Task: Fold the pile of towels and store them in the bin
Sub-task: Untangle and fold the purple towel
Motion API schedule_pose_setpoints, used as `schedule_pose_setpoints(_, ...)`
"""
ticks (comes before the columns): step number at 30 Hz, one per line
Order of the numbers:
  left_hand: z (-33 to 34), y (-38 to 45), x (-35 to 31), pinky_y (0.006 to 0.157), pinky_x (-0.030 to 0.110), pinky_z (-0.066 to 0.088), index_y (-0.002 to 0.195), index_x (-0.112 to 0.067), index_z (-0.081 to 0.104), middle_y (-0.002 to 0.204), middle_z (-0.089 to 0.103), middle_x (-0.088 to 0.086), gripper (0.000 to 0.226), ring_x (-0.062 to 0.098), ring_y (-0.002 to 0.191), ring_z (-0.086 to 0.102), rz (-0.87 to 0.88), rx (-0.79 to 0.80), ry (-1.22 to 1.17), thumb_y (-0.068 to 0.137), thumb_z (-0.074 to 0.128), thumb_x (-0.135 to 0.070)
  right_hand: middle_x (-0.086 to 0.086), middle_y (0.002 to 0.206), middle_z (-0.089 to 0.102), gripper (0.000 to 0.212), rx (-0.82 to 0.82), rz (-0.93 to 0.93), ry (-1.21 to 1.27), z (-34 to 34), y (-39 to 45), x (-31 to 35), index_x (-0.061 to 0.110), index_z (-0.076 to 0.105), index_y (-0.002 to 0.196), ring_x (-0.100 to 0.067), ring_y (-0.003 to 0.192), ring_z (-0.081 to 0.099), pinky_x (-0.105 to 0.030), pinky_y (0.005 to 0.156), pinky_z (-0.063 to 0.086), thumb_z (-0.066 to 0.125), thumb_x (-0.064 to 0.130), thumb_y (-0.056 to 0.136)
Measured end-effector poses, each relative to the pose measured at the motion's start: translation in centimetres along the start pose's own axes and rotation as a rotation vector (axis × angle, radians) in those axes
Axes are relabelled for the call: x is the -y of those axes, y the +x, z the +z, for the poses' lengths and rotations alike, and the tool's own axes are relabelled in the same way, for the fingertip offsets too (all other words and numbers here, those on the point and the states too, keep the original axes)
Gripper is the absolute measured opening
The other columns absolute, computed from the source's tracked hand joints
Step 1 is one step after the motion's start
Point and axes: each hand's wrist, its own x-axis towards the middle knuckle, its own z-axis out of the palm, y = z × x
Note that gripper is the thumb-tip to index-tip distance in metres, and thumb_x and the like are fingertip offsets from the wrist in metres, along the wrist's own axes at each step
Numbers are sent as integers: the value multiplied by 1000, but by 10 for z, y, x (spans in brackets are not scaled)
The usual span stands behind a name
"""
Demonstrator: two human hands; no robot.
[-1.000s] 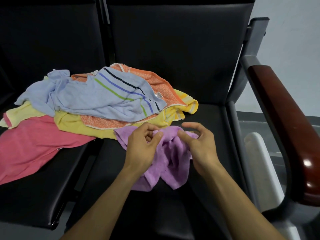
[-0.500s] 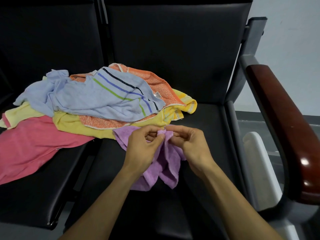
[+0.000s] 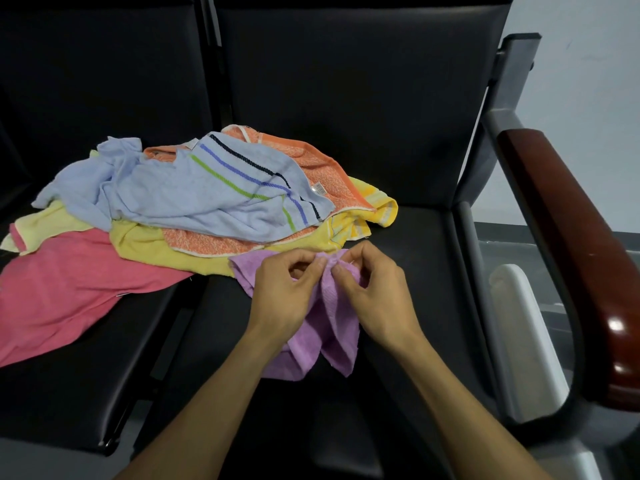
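A small purple towel (image 3: 325,337) lies bunched on the black seat (image 3: 415,258) in front of me. My left hand (image 3: 287,299) and my right hand (image 3: 374,296) both pinch its top edge, thumbs and fingertips close together near the middle. Behind it sits a pile of towels: a light blue striped towel (image 3: 194,195) on top, an orange towel (image 3: 311,164) under it, a yellow towel (image 3: 156,247) below, and a pink towel (image 3: 65,296) spread to the left. No bin is clearly in view.
The seats are black padded chairs with tall backs (image 3: 346,81). A dark red wooden armrest (image 3: 571,244) on a grey frame stands at the right. A white object (image 3: 523,327) shows beyond the seat's right edge.
My right hand moved left along the purple towel's edge until it met my left hand. The towel gathered into a narrower bunch.
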Motion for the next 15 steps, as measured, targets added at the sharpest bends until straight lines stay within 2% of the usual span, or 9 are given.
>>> schedule_pose_setpoints(3,1,-1,-2,72,24,51,86,-11,73,75,70,-3,25,6,73,63,20,56,-47,96,63,-32,6,68,60,17,-20,-5,-13,-1,0,-1,18,59,79,-6,60,53,-16,55,40,68,20,93)
schedule_pose_setpoints(5,1,-2,-2,71,25,53,91,-12,72,79,71,-2,25,6,73,61,20,95,-51,89,69,-37,7,66,58,21,-24,3,-27,0,1,-1,14,58,77,-5,58,51,-15,54,38,68,22,93)
schedule_pose_setpoints(8,-2,0,1,72,25,53,90,-17,72,80,71,-6,3,5,72,60,53,80,39,93,71,-18,4,66,60,23,6,-22,-62,-1,1,-2,14,59,74,-9,59,52,-20,54,40,71,24,92)
schedule_pose_setpoints(11,-9,2,6,69,20,48,82,-26,65,71,63,-16,18,0,69,55,77,57,112,96,65,-14,5,67,61,23,54,-77,-196,-8,3,-7,21,61,72,-12,69,55,-30,61,42,70,30,92)
schedule_pose_setpoints(13,-12,1,8,69,26,47,80,-25,63,72,61,-10,20,3,69,53,91,66,140,96,65,-14,7,57,54,39,64,-99,-322,-12,2,-11,18,56,62,-11,66,49,-31,66,37,69,42,91)
schedule_pose_setpoints(15,-15,0,10,70,27,47,82,-21,64,76,63,0,16,6,71,53,90,77,162,96,65,-15,2,45,45,59,58,-125,-340,-13,1,-14,12,46,52,-13,56,44,-38,73,43,65,54,88)
